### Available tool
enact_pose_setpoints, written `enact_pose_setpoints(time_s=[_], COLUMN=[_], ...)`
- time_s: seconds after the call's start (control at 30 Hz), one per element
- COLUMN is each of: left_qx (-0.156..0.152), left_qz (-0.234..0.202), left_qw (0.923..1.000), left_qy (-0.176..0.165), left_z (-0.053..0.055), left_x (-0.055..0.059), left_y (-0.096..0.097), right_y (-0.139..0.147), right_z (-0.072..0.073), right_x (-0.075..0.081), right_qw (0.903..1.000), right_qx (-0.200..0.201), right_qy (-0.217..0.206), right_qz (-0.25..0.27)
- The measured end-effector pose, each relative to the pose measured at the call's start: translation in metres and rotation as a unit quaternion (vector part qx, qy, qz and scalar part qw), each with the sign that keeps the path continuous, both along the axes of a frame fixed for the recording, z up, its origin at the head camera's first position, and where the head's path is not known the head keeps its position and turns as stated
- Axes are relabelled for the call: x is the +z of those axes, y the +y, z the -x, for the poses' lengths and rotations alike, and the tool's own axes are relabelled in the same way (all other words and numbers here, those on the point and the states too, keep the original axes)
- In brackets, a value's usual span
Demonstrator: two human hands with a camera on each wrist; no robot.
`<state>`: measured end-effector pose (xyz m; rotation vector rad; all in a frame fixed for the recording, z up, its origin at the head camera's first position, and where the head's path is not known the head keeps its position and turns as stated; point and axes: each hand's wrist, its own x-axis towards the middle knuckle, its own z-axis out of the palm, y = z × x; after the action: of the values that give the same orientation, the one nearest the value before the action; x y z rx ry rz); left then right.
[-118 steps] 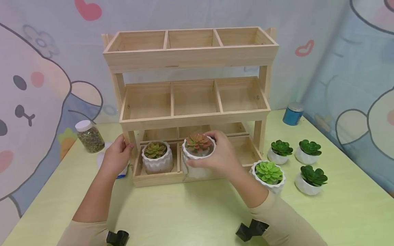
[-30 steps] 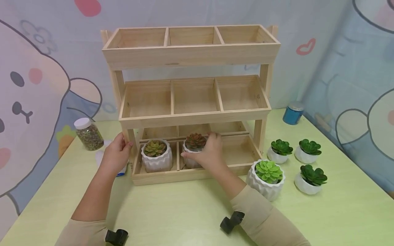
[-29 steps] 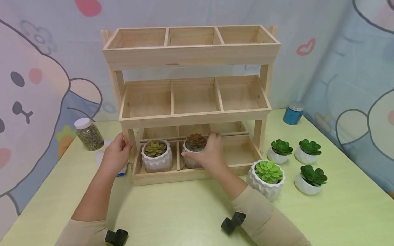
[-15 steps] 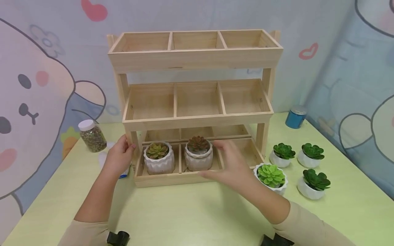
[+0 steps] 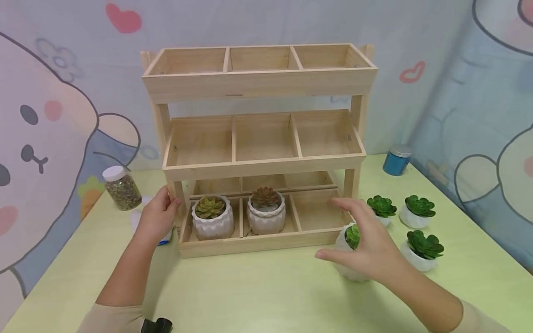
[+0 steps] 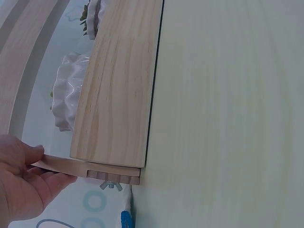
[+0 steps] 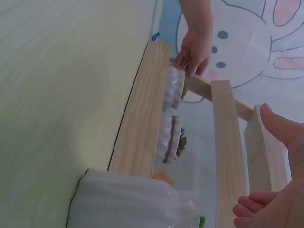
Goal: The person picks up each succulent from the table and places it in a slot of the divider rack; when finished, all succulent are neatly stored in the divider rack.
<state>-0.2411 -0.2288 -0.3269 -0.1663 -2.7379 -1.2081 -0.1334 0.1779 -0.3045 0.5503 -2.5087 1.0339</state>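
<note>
My left hand (image 5: 156, 217) holds the left leg (image 6: 64, 165) of a three-tier wooden plant stand (image 5: 258, 83), pinching it between thumb and fingers. In the bottom tier, a yellow-green succulent in a white ribbed pot (image 5: 213, 226) sits in the left compartment. Beside it, a reddish succulent in a white pot (image 5: 266, 222) stands in the middle compartment. My right hand (image 5: 370, 247), thumb and fingers spread wide, hovers at a bright green succulent's white pot (image 5: 347, 272) and partly hides it in the head view. A gap shows between hand and that pot (image 7: 128, 202) in the right wrist view.
Several dark green succulents in small white pots, one of them here (image 5: 418, 212), stand on the table's right side. A blue jar (image 5: 397, 162) is behind them. Left of the stand is a clear jar (image 5: 123, 190) with a white lid, near a white and blue item (image 5: 165, 238).
The reddish succulent's pot went down into the middle bottom compartment and my right hand let it go. That hand then moved right to the bright green succulent. My left hand stayed on the leg.
</note>
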Motion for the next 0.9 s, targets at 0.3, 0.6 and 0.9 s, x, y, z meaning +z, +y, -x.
enact_pose_setpoints(time_s=[0.3,0.6,0.9], left_qx=[0.000,0.003,0.005], left_qz=[0.006,0.020,0.013], left_qw=[1.0000,0.9998,0.9999], left_qy=[0.005,0.006,0.006], left_z=[-0.002,-0.003,-0.003], left_x=[0.000,0.001,0.002], left_y=[0.002,0.002,0.003], right_y=[0.042,0.067,0.076], right_z=[-0.003,0.003,0.011], right_x=[-0.011,-0.025,-0.043], right_qw=[0.9984,0.9919,0.9919], right_qx=[-0.037,-0.062,-0.034], right_qy=[-0.019,-0.087,-0.119], right_qz=[-0.039,-0.069,-0.028])
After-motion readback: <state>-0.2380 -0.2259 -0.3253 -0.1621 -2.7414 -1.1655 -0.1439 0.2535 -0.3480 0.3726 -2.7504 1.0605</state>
